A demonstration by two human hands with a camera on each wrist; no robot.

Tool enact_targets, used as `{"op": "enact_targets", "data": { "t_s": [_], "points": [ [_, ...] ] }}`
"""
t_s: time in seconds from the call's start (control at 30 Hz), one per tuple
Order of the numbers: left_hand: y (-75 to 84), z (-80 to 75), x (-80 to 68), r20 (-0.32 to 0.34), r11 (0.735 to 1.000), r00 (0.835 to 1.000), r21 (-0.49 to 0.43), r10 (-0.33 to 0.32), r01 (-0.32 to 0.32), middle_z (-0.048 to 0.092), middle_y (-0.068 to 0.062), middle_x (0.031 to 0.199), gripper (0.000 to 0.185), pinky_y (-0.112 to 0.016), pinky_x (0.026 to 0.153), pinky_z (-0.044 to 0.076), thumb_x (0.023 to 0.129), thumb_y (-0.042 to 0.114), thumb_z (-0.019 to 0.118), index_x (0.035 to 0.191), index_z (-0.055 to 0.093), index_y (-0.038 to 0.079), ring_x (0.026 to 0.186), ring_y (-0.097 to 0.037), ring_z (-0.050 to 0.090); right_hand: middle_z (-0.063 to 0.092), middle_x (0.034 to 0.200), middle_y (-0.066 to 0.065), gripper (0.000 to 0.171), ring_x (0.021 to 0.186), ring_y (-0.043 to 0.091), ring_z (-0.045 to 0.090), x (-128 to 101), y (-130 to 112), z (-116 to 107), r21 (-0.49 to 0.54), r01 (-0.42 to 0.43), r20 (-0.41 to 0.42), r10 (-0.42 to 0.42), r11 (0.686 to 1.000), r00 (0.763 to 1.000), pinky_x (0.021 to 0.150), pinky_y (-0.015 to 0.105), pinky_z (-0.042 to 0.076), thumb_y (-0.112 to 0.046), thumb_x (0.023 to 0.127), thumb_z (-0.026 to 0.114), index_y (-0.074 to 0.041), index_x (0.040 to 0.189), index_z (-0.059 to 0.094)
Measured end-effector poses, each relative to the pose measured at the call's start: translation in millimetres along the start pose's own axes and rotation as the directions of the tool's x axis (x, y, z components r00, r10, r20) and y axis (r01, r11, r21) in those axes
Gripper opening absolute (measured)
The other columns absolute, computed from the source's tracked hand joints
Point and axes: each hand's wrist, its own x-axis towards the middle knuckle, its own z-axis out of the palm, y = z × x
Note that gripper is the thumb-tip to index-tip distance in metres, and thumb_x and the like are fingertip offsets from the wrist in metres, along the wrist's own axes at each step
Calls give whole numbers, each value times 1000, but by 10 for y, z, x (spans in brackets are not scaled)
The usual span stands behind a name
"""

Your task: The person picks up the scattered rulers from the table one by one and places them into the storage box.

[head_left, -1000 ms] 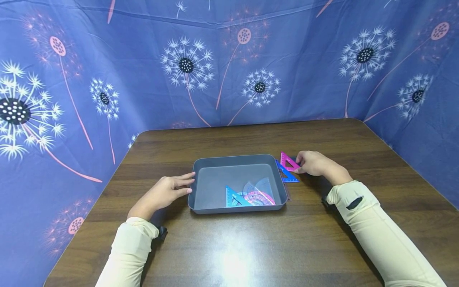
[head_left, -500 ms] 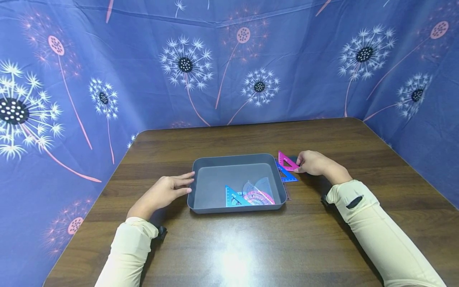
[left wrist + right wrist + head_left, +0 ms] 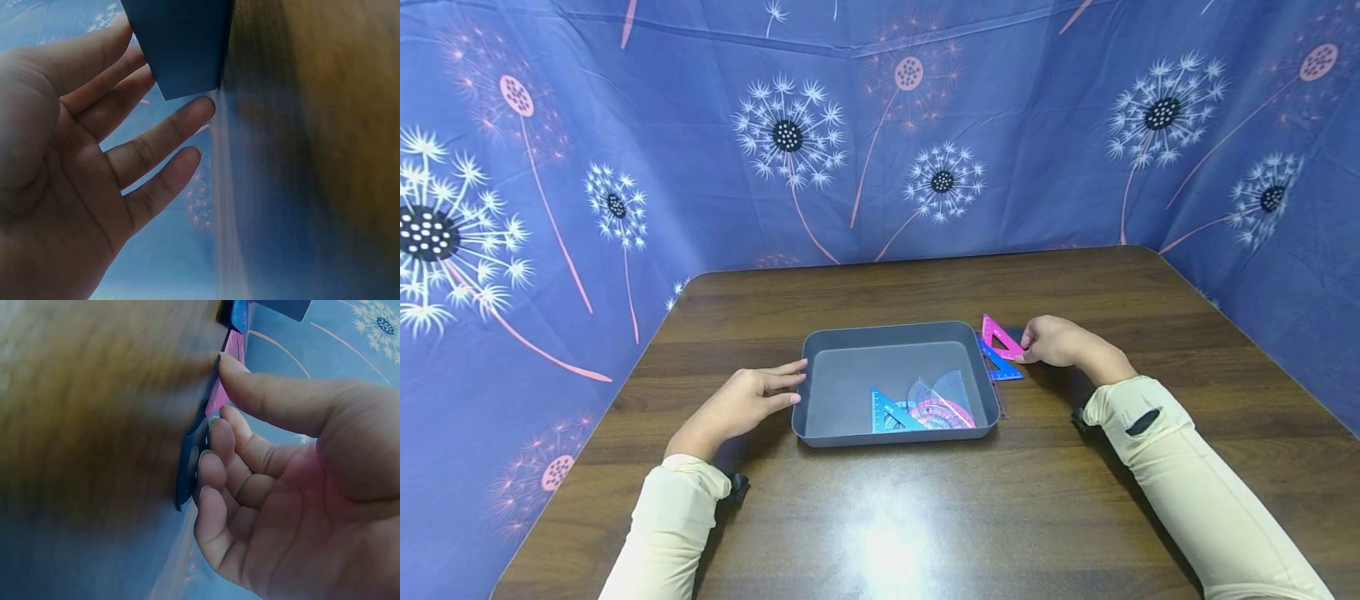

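A grey tray sits mid-table. Its front right corner holds a blue set square, a pink protractor and clear plastic pieces. My left hand lies flat beside the tray, with straight fingers touching the left wall. Right of the tray, my right hand pinches a pink set square between thumb and curled fingers. The square's edge is tilted up off the table. A blue set square lies flat under it.
The brown wooden table has rounded far corners. A blue dandelion-print cloth walls it in at the back and on both sides. Bright glare falls on the wood in front of the tray.
The pink set square has shifted slightly left and tipped up in my right hand. The left hand and the tray have not moved.
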Motion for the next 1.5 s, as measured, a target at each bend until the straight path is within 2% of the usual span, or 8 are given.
{"op": "enact_targets", "data": {
  "t_s": [0.53, 0.77, 0.93, 1.23, 1.5],
  "points": [
    [3, -2, -20, -1, 1000, 1000, -5, -3, 3, 49, -3, 150, 41, -52, 109, 38, 98, 20, 66, 135, 61, 2, 139, -30, 43, 60, 77, 6, 20, 75, 22, 52, 18, -37, 18, 25, 1, -52, 0, 1000, 999, 66, 32, 41, -15, 82, 78, 0, 83, 65],
    [8, -4, -18, -2, 1000, 1000, -2, 3, -3, 49, -2, 150, 41, -52, 108, 40, 98, 19, 65, 135, 61, 2, 138, -30, 43, 60, 74, 6, 20, 70, 20, 53, 28, -8, 34, 89, -10, -62, 15, 996, 998, 60, 31, 42, -12, 82, 78, 2, 86, 63],
    [23, -10, -19, 3, 1000, 1000, 0, 1, -1, 48, -2, 150, 41, -52, 108, 40, 98, 19, 65, 135, 61, 2, 138, -30, 43, 63, 76, 7, 22, 72, 21, 56, 35, 14, 32, 117, -11, -70, 19, 993, 997, 62, 31, 44, -10, 82, 76, 6, 93, 65],
    [5, -2, -1, 0, 1000, 1000, 6, 15, -15, 48, -3, 150, 42, -50, 107, 41, 98, 21, 65, 135, 61, 2, 137, -29, 45, 67, 81, 7, 13, 81, 25, 57, -29, 71, -66, 106, 18, -132, -4, 994, 991, 67, 33, 44, -8, 85, 70, 4, 91, 70],
    [17, -9, -1, 7, 1000, 1000, -2, 9, -9, 48, -5, 150, 42, -51, 106, 42, 98, 20, 65, 135, 61, 1, 137, -30, 45, 66, 79, 4, 12, 78, 23, 54, -89, 89, -199, 109, 20, -204, 3, 994, 979, 64, 32, 41, -10, 88, 68, 1, 90, 72]
  ]
}}
